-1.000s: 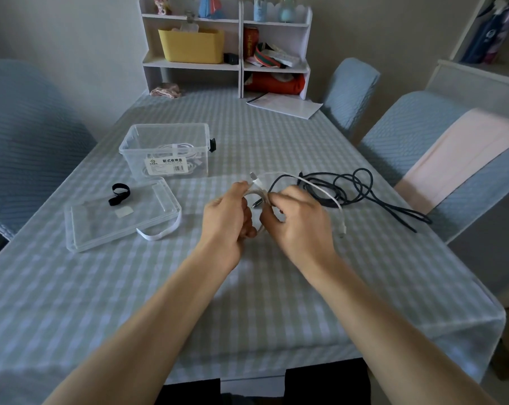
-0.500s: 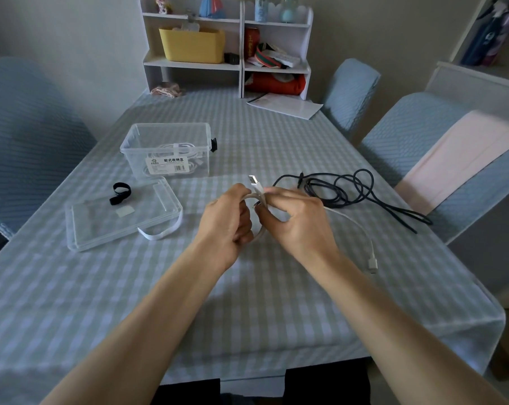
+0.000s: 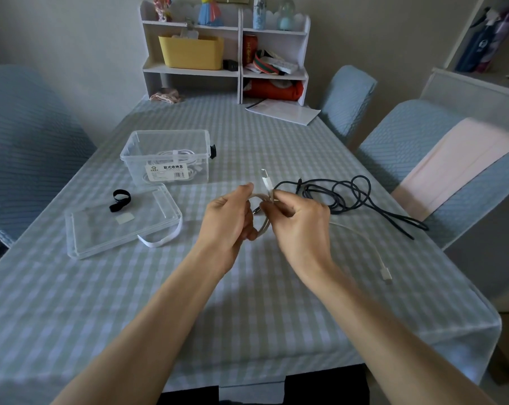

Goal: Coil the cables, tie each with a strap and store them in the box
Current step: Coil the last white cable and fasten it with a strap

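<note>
My left hand (image 3: 228, 216) and my right hand (image 3: 298, 222) both grip a white cable (image 3: 364, 239) above the table's middle. A small loop of it sits between the hands, its USB plug sticks up above my fingers, and the free end trails right to a connector on the cloth. A loose black cable (image 3: 346, 197) lies tangled beyond my right hand. The clear box (image 3: 130, 150) stands open at the left with a tied white cable inside. Its lid (image 3: 80, 238) lies in front, carrying a black strap (image 3: 120, 199); a white strap (image 3: 159, 242) lies by its edge.
A white shelf unit (image 3: 227, 71) with a yellow bin stands at the table's far end, with papers (image 3: 282, 112) beside it. Blue-covered chairs (image 3: 422, 159) flank the table on both sides. The table's right edge runs close to the cable's free end.
The white cable's free end has swung down and to the right, onto the cloth near the table edge. My hands stay close together with the loop between them.
</note>
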`<control>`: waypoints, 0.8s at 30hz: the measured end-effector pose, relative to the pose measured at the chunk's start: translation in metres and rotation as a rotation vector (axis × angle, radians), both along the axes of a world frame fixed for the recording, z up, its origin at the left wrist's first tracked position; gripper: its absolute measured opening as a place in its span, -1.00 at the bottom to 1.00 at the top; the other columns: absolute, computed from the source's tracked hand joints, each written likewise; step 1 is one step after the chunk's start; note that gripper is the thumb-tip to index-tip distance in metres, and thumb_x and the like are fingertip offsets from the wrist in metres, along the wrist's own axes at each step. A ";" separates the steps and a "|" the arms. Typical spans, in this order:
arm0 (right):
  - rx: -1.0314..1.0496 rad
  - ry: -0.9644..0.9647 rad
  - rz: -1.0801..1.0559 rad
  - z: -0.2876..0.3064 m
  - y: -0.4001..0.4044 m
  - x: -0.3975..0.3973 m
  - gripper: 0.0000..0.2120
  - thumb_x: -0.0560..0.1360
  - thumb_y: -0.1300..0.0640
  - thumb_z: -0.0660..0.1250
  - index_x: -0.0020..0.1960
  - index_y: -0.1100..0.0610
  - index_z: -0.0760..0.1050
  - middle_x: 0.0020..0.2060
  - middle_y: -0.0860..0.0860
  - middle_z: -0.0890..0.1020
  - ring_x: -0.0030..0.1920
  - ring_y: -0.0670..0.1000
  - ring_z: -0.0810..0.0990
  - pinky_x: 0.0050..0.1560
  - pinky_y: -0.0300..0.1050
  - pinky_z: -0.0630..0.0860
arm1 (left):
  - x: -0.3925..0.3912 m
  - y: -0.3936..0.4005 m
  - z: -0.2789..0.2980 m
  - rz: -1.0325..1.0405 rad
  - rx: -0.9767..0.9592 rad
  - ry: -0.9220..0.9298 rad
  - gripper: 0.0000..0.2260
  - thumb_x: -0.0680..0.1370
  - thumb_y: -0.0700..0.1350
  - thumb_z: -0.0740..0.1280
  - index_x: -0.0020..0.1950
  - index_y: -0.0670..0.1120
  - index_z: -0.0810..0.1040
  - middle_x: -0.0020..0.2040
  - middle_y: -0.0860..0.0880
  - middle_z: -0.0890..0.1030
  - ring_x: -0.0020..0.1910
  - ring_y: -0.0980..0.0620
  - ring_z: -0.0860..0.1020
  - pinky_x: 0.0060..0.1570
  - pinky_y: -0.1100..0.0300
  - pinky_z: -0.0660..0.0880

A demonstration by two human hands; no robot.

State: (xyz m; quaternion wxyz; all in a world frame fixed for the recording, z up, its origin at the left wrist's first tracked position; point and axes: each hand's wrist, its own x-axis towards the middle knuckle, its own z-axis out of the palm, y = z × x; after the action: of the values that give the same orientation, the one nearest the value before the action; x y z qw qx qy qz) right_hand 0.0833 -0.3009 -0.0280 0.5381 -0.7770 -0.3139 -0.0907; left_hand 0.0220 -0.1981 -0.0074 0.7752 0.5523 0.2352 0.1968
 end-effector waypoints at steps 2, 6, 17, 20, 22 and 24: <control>0.003 0.049 0.038 0.004 0.000 -0.002 -0.69 0.54 0.15 0.42 -0.34 0.20 0.51 -0.54 0.13 0.38 -0.50 0.00 0.23 -0.48 -0.14 0.20 | -0.001 0.002 0.001 0.004 -0.019 -0.010 -0.56 0.63 -0.10 0.27 -0.44 -0.04 0.25 -0.53 0.02 0.15 -0.56 0.05 0.13 -0.53 0.20 0.25; -0.108 0.131 0.097 0.017 -0.002 0.001 -0.81 0.52 0.15 0.44 -0.25 0.18 0.65 -0.46 0.20 0.52 -0.50 -0.06 0.31 -0.49 -0.18 0.24 | -0.004 0.005 0.002 -0.040 -0.007 -0.033 -0.46 0.63 -0.12 0.24 -0.58 0.03 0.33 -0.52 0.01 0.13 -0.56 0.06 0.11 -0.55 0.22 0.21; 0.104 0.460 -0.043 0.049 -0.004 0.019 -0.91 0.40 0.31 0.52 -0.26 0.18 0.69 -0.35 0.13 0.71 -0.31 0.10 0.72 -0.20 0.03 0.69 | -0.007 0.013 0.013 -0.055 -0.046 -0.129 -0.62 0.68 -0.01 0.18 -0.23 -0.16 0.56 -0.28 -0.10 0.64 -0.22 -0.02 0.64 0.00 0.04 0.61; 0.301 0.627 -0.052 0.061 -0.002 0.020 -0.94 0.39 0.37 0.51 -0.21 0.26 0.66 -0.27 0.21 0.71 -0.26 0.14 0.72 -0.28 -0.11 0.66 | -0.005 0.022 0.005 -0.079 -0.019 -0.060 -0.76 0.64 -0.11 0.23 -0.11 -0.16 0.63 -0.12 -0.11 0.70 -0.01 -0.11 0.65 0.09 0.05 0.54; 0.375 0.689 -0.053 0.066 0.001 0.019 -0.96 0.41 0.38 0.49 -0.16 0.31 0.64 -0.22 0.23 0.71 -0.22 0.16 0.72 -0.29 -0.15 0.65 | -0.003 0.022 0.000 -0.166 0.052 0.010 -0.80 0.61 -0.17 0.24 0.05 -0.18 0.65 0.02 -0.11 0.71 0.14 -0.14 0.63 0.15 0.05 0.51; 0.424 0.728 -0.050 0.067 0.004 0.021 -0.95 0.43 0.39 0.47 -0.16 0.32 0.62 -0.19 0.24 0.71 -0.19 0.15 0.72 -0.29 -0.16 0.65 | -0.002 0.018 -0.003 -0.290 0.067 0.046 -0.76 0.61 -0.14 0.24 0.19 -0.18 0.61 0.11 -0.11 0.70 0.22 -0.10 0.60 0.21 0.05 0.46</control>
State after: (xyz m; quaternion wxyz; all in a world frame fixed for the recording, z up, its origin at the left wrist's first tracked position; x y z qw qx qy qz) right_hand 0.1042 -0.2970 0.0390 0.7594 -0.6379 -0.0586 0.1143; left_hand 0.0197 -0.1805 -0.0109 0.7709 0.6105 0.1640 0.0779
